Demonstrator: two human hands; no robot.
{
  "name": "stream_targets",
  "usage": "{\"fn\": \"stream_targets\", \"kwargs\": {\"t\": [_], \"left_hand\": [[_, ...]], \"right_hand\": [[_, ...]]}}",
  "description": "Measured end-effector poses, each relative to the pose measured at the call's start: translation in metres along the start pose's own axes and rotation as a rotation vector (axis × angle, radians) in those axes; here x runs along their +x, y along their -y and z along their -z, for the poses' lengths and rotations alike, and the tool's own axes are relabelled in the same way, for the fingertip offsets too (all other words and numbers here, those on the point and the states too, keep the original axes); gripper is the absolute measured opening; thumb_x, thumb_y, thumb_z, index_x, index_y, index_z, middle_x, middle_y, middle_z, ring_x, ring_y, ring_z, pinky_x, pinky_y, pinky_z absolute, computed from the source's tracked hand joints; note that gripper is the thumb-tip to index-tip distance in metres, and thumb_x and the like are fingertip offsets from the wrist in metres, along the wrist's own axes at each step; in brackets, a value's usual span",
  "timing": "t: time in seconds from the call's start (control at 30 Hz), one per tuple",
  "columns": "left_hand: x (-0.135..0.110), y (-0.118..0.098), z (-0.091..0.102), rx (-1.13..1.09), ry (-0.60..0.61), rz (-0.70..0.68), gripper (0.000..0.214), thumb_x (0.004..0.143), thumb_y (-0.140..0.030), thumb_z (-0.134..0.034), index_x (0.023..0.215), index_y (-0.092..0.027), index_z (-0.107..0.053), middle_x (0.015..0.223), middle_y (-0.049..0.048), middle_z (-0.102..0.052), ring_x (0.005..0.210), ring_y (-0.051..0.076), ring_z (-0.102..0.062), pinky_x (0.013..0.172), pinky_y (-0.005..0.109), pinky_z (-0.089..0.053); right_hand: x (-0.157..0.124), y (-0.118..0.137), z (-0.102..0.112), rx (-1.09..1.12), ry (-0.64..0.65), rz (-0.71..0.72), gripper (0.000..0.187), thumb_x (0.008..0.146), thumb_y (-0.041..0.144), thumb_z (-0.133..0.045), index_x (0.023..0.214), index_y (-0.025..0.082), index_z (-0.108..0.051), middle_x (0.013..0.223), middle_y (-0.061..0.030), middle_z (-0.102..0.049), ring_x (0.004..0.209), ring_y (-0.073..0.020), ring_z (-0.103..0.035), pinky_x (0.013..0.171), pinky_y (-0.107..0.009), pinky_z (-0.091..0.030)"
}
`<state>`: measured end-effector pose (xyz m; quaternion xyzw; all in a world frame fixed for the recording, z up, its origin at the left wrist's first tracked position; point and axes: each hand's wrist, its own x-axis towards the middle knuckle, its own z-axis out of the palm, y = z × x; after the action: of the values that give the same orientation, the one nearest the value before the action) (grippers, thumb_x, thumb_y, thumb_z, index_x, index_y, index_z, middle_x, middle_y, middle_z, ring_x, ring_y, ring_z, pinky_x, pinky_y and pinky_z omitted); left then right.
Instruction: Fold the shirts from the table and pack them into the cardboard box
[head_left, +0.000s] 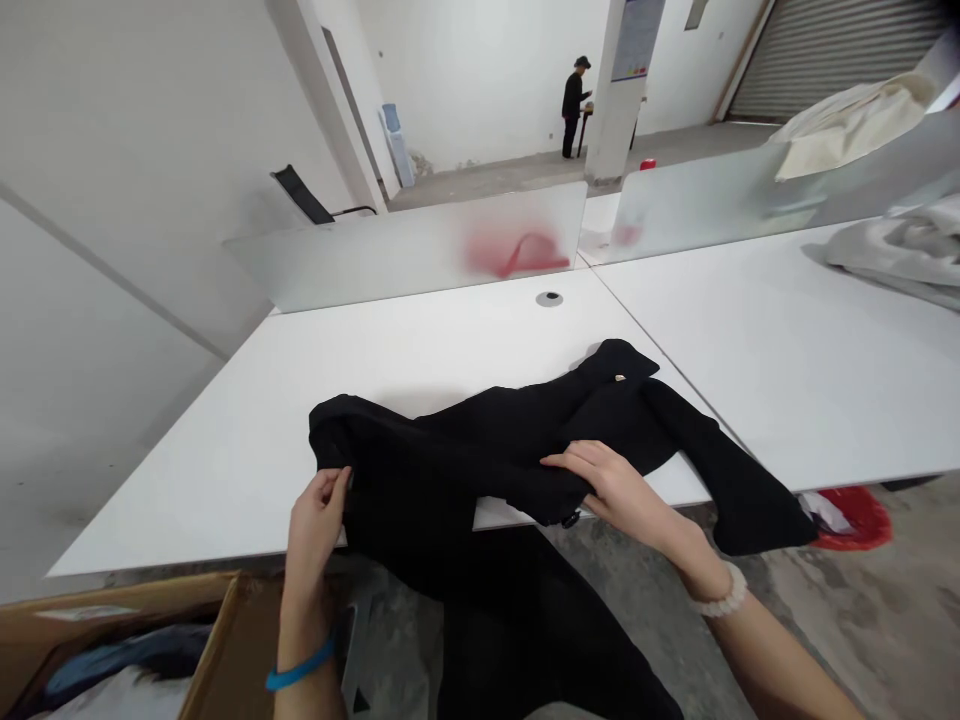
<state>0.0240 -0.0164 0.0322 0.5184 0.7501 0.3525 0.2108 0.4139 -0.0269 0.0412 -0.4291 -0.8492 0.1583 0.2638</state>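
Observation:
A black long-sleeved garment (495,425) lies crumpled across the front of the white table (247,420). Its collar end, with a small light label (619,378), points to the back right, and one sleeve (720,460) droops over the front edge on the right. My left hand (316,515) pinches the garment's left side between thumb and fingers. My right hand (611,485) is closed around a fold of the cloth near the middle, beside a small dark piece like a button (571,519). Black cloth also hangs below the edge; where the garment ends there I cannot tell.
Frosted dividers (405,255) run along the table's back. A cardboard box (217,640) with clothes stands at lower left. A red-lined bin (862,520) sits below the table at right. Pale cloth (915,250) lies far right. A person (573,105) stands in the background.

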Motion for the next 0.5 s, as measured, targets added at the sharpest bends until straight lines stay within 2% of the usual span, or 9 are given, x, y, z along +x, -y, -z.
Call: {"fn": "stream_targets", "kwargs": {"t": [0.1, 0.17, 0.23, 0.27, 0.33, 0.4, 0.47, 0.5], "left_hand": [[-0.001, -0.012, -0.004, -0.155, 0.050, -0.098, 0.032, 0.080, -0.051, -0.052, 0.071, -0.020, -0.054, 0.057, -0.0022, -0.054, 0.057, 0.015, -0.052, 0.057, 0.026, -0.043], [0.006, -0.009, -0.001, -0.231, -0.036, -0.126, 0.031, 0.080, -0.050, -0.052, 0.076, -0.019, -0.055, 0.071, 0.0020, -0.063, 0.069, 0.016, -0.059, 0.065, 0.027, -0.048], [0.016, 0.002, 0.004, -0.191, -0.165, -0.102, 0.035, 0.081, -0.053, -0.047, 0.086, -0.019, -0.055, 0.091, 0.0071, -0.067, 0.084, 0.019, -0.063, 0.073, 0.030, -0.051], [0.022, 0.009, 0.005, -0.139, -0.197, -0.083, 0.038, 0.081, -0.054, -0.046, 0.093, -0.019, -0.055, 0.100, 0.0093, -0.066, 0.089, 0.020, -0.063, 0.076, 0.031, -0.051], [0.032, 0.023, 0.005, -0.031, -0.160, -0.054, 0.047, 0.079, -0.056, -0.045, 0.105, -0.017, -0.053, 0.107, 0.0120, -0.066, 0.093, 0.022, -0.064, 0.079, 0.034, -0.051], [0.037, 0.030, 0.000, 0.035, -0.061, -0.043, 0.056, 0.076, -0.058, -0.047, 0.111, -0.015, -0.054, 0.097, 0.0114, -0.068, 0.088, 0.023, -0.065, 0.077, 0.035, -0.051], [0.039, 0.030, -0.005, 0.082, 0.007, -0.039, 0.055, 0.072, -0.060, -0.050, 0.104, -0.016, -0.059, 0.081, 0.0089, -0.069, 0.079, 0.025, -0.066, 0.071, 0.035, -0.050], [0.038, 0.027, -0.007, 0.113, 0.026, -0.037, 0.051, 0.071, -0.060, -0.051, 0.095, -0.017, -0.062, 0.075, 0.0077, -0.068, 0.074, 0.025, -0.065, 0.067, 0.035, -0.049]], "right_hand": [[0.016, -0.004, 0.004, 0.119, -0.151, -0.204, 0.023, 0.084, 0.013, -0.042, 0.090, 0.018, -0.064, 0.082, -0.0045, -0.067, 0.072, -0.0198, -0.061, 0.065, -0.032, -0.050], [0.026, -0.011, 0.011, 0.163, -0.282, -0.353, 0.022, 0.089, 0.025, -0.043, 0.082, 0.017, -0.062, 0.069, -0.0034, -0.063, 0.060, -0.0179, -0.057, 0.053, -0.028, -0.044], [0.033, -0.020, 0.017, 0.124, -0.363, -0.427, 0.029, 0.091, 0.039, -0.044, 0.084, 0.016, -0.062, 0.061, -0.0028, -0.059, 0.052, -0.0172, -0.052, 0.047, -0.028, -0.039], [0.036, -0.024, 0.019, 0.087, -0.384, -0.433, 0.032, 0.090, 0.043, -0.045, 0.088, 0.016, -0.062, 0.060, -0.0029, -0.058, 0.050, -0.0173, -0.052, 0.048, -0.029, -0.039], [0.038, -0.030, 0.021, 0.044, -0.399, -0.416, 0.036, 0.088, 0.048, -0.049, 0.100, 0.017, -0.062, 0.066, -0.0043, -0.061, 0.055, -0.0192, -0.056, 0.054, -0.031, -0.043], [0.038, -0.032, 0.023, 0.075, -0.384, -0.395, 0.040, 0.087, 0.049, -0.051, 0.111, 0.019, -0.060, 0.080, -0.0067, -0.065, 0.072, -0.0227, -0.062, 0.066, -0.035, -0.048], [0.038, -0.032, 0.024, 0.127, -0.309, -0.385, 0.041, 0.085, 0.049, -0.054, 0.114, 0.020, -0.058, 0.087, -0.0063, -0.065, 0.083, -0.0239, -0.062, 0.071, -0.037, -0.049], [0.038, -0.031, 0.026, 0.139, -0.253, -0.384, 0.039, 0.084, 0.050, -0.056, 0.111, 0.021, -0.059, 0.084, -0.0051, -0.065, 0.080, -0.0234, -0.061, 0.069, -0.036, -0.049]]}}
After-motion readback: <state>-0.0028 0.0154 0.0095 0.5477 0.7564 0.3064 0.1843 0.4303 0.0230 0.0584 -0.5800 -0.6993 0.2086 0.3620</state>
